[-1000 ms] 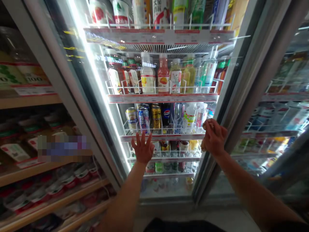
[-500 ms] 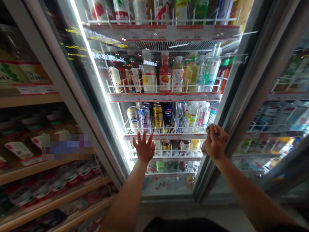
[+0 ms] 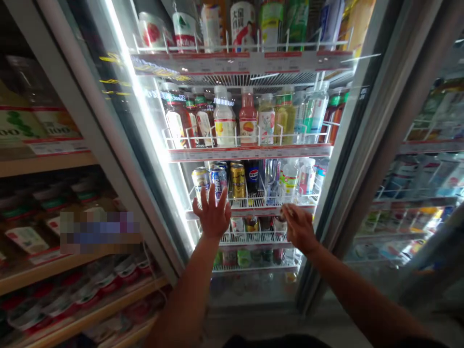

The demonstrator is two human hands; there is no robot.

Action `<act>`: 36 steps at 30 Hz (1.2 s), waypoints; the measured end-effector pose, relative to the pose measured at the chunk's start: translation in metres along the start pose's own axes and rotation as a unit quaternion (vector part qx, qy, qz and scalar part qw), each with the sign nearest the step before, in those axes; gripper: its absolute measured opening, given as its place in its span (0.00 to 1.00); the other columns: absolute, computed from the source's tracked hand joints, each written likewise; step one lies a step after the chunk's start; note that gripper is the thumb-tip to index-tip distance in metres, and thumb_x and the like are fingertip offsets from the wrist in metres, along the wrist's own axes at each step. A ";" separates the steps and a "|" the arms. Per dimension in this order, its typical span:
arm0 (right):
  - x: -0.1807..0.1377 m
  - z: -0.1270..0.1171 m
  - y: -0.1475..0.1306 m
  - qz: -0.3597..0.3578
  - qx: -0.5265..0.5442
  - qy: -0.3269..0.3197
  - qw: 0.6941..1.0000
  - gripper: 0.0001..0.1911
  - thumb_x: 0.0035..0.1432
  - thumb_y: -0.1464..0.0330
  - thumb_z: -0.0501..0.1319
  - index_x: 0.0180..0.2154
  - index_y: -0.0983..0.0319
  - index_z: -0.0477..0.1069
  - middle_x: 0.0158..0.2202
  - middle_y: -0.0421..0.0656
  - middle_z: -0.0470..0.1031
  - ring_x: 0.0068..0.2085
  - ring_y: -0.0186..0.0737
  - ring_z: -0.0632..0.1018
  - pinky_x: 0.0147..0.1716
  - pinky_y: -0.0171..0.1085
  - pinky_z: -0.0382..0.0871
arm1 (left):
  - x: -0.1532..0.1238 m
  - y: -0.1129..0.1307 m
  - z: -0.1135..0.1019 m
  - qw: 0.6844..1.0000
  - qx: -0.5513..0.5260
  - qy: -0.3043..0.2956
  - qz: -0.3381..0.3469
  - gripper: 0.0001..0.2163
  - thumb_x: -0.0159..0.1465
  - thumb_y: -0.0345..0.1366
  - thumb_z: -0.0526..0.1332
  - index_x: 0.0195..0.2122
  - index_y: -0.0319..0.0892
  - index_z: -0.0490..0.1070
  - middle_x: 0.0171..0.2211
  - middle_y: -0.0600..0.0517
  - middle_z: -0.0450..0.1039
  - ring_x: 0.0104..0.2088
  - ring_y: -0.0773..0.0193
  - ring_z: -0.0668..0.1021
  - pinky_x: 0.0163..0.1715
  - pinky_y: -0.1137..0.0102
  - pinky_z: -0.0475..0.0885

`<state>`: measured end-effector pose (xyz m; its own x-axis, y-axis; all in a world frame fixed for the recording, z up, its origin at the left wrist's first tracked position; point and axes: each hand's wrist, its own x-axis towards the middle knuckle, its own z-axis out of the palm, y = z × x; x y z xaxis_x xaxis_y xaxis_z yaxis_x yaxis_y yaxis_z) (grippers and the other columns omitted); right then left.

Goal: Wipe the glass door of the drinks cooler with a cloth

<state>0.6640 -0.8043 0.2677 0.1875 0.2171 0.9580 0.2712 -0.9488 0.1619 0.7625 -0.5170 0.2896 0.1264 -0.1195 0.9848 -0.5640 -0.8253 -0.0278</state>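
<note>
Drinks cooler (image 3: 250,153), front view.
A small, blurred brownish item (image 3: 284,212) is held within the curled right grip (image 3: 300,229); the left grip (image 3: 213,220) is splayed, empty.

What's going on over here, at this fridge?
Two bare hands are up in front of a lit drinks fridge. The left hand is open, fingers spread, in front of a blue can; whether it touches anything is unclear. The right hand is raised farther right, fingers bent, perhaps around something small, too blurred to identify. The gold can stands on its shelf between the two hands, with neither holding it.
</note>
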 end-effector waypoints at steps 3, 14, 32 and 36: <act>0.008 0.002 -0.007 -0.027 0.018 -0.033 0.999 0.36 0.63 0.75 0.56 0.68 0.48 0.54 0.56 0.43 0.73 0.53 0.41 0.75 0.54 0.41 0.68 | 0.004 -0.003 0.002 1.000 -0.018 -0.011 0.003 0.25 0.70 0.41 0.55 0.68 0.52 0.58 0.71 0.48 0.52 0.72 0.48 0.49 0.69 0.45 0.38; 0.018 0.036 -0.060 -0.156 0.095 -0.102 0.978 0.33 0.66 0.75 0.51 0.70 0.53 0.51 0.58 0.38 0.75 0.54 0.41 0.75 0.53 0.41 0.68 | 0.004 0.000 -0.003 0.999 0.032 0.009 0.032 0.26 0.70 0.39 0.54 0.69 0.51 0.56 0.71 0.47 0.50 0.73 0.51 0.47 0.69 0.47 0.41; 0.087 0.048 -0.082 -0.041 0.142 0.054 0.987 0.38 0.63 0.77 0.58 0.70 0.57 0.49 0.60 0.48 0.72 0.57 0.45 0.76 0.56 0.46 0.70 | 0.003 0.009 -0.037 1.000 0.009 -0.020 0.016 0.26 0.70 0.36 0.53 0.69 0.43 0.54 0.68 0.42 0.59 0.71 0.51 0.56 0.66 0.52 0.55; 0.081 0.061 -0.103 -0.062 0.176 0.012 0.982 0.39 0.63 0.76 0.58 0.71 0.59 0.46 0.59 0.49 0.74 0.55 0.45 0.76 0.53 0.45 0.73 | -0.012 0.018 -0.045 0.998 -0.049 -0.026 0.033 0.25 0.71 0.38 0.51 0.68 0.42 0.54 0.65 0.41 0.63 0.67 0.54 0.62 0.62 0.56 0.63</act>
<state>0.7092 -0.6752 0.3140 0.1121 0.3168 0.9419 0.6014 -0.7762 0.1895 0.7139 -0.5055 0.2847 0.1273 -0.2028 0.9709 -0.6486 -0.7576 -0.0732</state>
